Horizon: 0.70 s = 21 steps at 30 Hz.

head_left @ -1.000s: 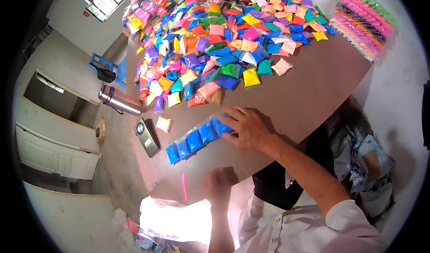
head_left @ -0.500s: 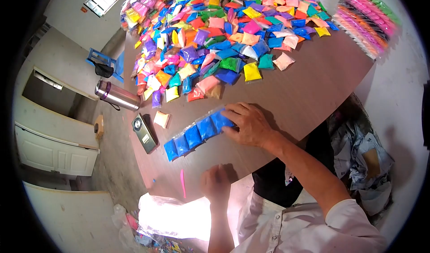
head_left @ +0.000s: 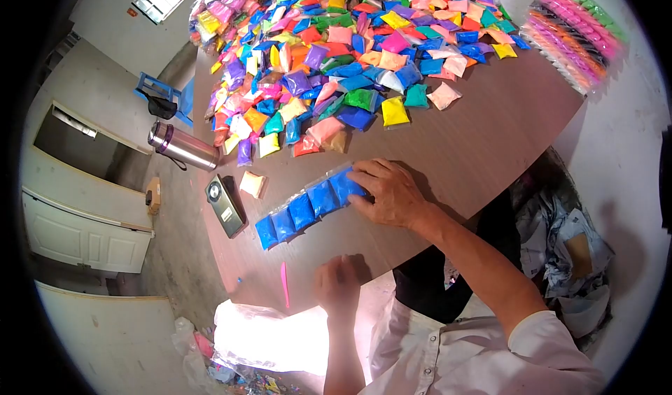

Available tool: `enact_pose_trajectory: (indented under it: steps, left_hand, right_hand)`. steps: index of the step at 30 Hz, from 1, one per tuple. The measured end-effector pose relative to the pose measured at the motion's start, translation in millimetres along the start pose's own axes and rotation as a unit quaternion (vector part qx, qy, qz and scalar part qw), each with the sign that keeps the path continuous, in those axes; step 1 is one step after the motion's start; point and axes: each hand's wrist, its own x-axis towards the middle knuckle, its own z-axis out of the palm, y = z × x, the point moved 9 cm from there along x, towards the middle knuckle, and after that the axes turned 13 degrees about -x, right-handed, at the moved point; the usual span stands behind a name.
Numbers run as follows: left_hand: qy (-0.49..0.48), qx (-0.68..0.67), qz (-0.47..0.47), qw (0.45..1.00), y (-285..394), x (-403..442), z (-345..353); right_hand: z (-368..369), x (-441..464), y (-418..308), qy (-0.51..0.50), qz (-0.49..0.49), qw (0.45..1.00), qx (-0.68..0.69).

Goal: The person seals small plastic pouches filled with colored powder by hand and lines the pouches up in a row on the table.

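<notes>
Brown tabletop [head_left: 483, 136] stretches from the blue packet strip [head_left: 302, 211] to its slanting right edge. The right hand [head_left: 388, 193], fingers slightly parted, touches the strip's end; the left hand [head_left: 337, 284] curls by the near edge; whether either grips, I cannot tell.

Blue packet strip [head_left: 302, 212], right hand [head_left: 387, 193] on its two-o'clock end; around it: left hand [head_left: 337, 284], five o'clock; phone [head_left: 226, 209], nine; flask [head_left: 189, 149], ten.

the right hand [head_left: 388, 193] has thumb and fingers at the right end of the blue strip [head_left: 302, 213]; the left hand [head_left: 338, 283], fingers unclear, is bodyward of the strip.
</notes>
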Motion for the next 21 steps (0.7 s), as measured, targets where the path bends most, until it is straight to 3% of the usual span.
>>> enact_pose_trajectory:
  steps: [21]
  left_hand:
    - [-0.008, 0.0, -0.002, 1.0, 0.0, 0.1, 0.6]
  right_hand:
    - [-0.4, 0.4, 0.2, 0.014, -0.005, 1.0, -0.004]
